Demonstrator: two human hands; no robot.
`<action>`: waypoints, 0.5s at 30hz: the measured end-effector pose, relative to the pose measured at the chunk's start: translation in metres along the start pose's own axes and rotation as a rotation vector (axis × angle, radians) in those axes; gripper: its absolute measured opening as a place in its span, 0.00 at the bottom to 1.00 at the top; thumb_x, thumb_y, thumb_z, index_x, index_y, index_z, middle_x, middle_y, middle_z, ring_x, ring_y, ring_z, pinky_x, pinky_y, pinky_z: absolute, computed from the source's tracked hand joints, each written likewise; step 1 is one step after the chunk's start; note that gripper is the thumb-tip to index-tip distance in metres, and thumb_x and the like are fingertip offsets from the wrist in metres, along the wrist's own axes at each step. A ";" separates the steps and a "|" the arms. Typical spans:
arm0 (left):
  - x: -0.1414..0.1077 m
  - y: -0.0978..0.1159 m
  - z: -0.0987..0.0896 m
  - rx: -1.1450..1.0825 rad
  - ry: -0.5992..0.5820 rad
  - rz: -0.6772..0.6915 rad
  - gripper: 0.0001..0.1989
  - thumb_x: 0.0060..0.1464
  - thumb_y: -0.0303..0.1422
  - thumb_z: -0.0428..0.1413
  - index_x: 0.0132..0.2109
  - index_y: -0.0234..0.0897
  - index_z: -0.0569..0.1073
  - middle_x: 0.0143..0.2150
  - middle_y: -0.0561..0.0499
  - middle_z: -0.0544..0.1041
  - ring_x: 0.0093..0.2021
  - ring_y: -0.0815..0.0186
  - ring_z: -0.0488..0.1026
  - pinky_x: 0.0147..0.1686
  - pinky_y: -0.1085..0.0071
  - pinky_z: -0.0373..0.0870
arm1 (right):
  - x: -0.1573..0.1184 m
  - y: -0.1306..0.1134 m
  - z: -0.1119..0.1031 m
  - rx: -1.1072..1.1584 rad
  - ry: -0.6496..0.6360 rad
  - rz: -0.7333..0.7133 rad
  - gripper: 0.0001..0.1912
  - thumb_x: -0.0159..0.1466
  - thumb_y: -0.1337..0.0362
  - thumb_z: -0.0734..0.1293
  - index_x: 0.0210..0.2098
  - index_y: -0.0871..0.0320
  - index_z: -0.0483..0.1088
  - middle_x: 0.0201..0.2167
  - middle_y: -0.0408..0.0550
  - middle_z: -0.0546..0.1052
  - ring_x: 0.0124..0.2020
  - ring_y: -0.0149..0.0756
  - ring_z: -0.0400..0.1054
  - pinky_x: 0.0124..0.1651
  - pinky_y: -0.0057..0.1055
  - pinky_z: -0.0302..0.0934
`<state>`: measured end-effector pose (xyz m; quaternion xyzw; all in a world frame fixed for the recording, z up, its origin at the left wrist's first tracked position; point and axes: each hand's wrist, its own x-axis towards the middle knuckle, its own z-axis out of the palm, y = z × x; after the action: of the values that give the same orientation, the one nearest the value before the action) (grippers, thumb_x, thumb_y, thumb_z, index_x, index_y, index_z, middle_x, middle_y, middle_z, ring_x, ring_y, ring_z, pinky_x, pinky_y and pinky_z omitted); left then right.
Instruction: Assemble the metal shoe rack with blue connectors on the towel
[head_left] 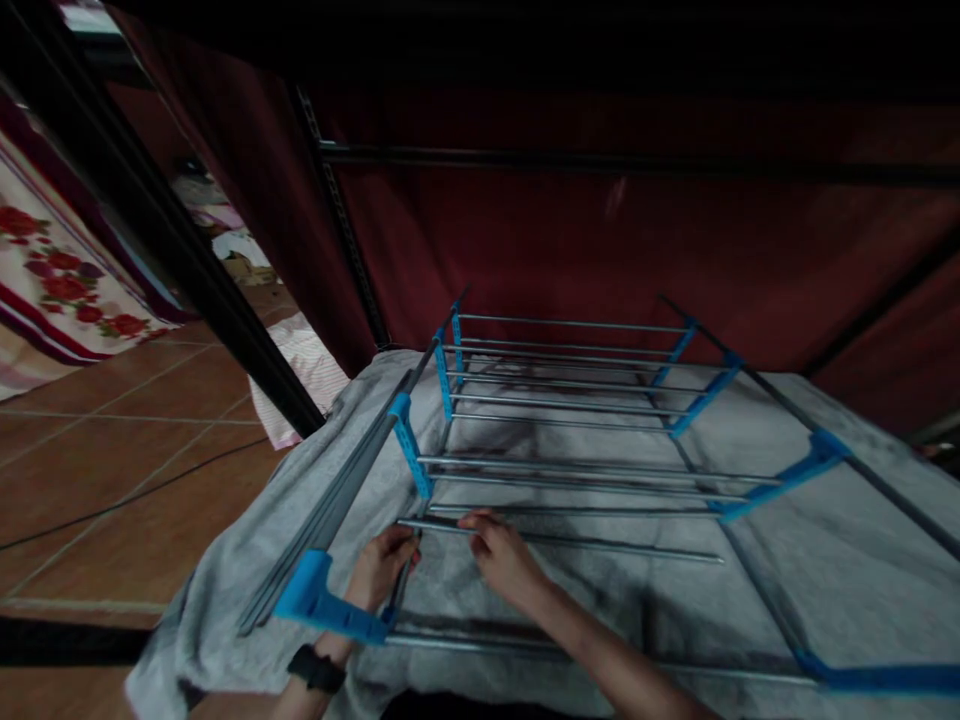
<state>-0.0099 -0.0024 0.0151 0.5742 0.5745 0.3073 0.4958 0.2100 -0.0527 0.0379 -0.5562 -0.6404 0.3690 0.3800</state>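
A rack of thin metal rods and blue plastic brackets lies on a grey blanket point(300, 520). One loose-ended metal rod point(615, 545) runs crosswise near me, its right end free. My right hand point(501, 555) is closed around this rod, left of its middle. Just below the rod's left end, my left hand point(382, 565) has its fingers pinched together beside a side tube of the rack; what they hold is hidden. A blue bracket point(322, 605) crosses in front of my left wrist, which wears a dark band point(316, 668).
Further blue brackets point(412, 445) join the rods along both sides. Grey side tubes point(337, 490) lie to the left. A dark red curtain point(585, 250) hangs behind, with black metal posts point(180, 240) around the blanket. Tiled floor point(150, 460) shows at left, with a cable across it.
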 end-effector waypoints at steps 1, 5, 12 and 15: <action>0.002 0.002 -0.004 0.073 -0.003 0.027 0.19 0.42 0.51 0.61 0.29 0.38 0.74 0.24 0.49 0.78 0.27 0.59 0.74 0.29 0.68 0.69 | -0.013 0.005 -0.011 -0.146 0.007 -0.049 0.19 0.65 0.73 0.58 0.50 0.55 0.74 0.53 0.50 0.76 0.57 0.38 0.68 0.63 0.37 0.59; 0.012 0.004 -0.014 0.336 0.020 0.087 0.16 0.41 0.49 0.61 0.29 0.41 0.78 0.28 0.50 0.80 0.35 0.53 0.77 0.35 0.65 0.69 | -0.047 0.026 -0.047 -0.584 0.022 -0.033 0.20 0.69 0.71 0.56 0.56 0.57 0.71 0.57 0.55 0.72 0.58 0.44 0.66 0.62 0.43 0.60; 0.016 -0.011 -0.025 0.287 -0.013 0.004 0.27 0.37 0.59 0.61 0.33 0.40 0.76 0.22 0.51 0.77 0.25 0.57 0.73 0.28 0.64 0.70 | -0.061 0.048 -0.073 -0.841 -0.031 0.073 0.24 0.65 0.78 0.56 0.55 0.56 0.71 0.51 0.53 0.74 0.52 0.42 0.68 0.57 0.41 0.61; 0.004 -0.012 -0.034 0.187 0.074 -0.042 0.33 0.30 0.64 0.62 0.34 0.41 0.76 0.25 0.52 0.79 0.27 0.56 0.75 0.31 0.63 0.75 | -0.062 0.050 -0.079 -0.859 -0.034 0.069 0.23 0.63 0.80 0.56 0.50 0.57 0.72 0.49 0.51 0.74 0.51 0.41 0.69 0.56 0.38 0.63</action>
<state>-0.0452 0.0072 0.0137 0.5943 0.6304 0.2629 0.4246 0.3078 -0.1051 0.0229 -0.6788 -0.7231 0.0903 0.0908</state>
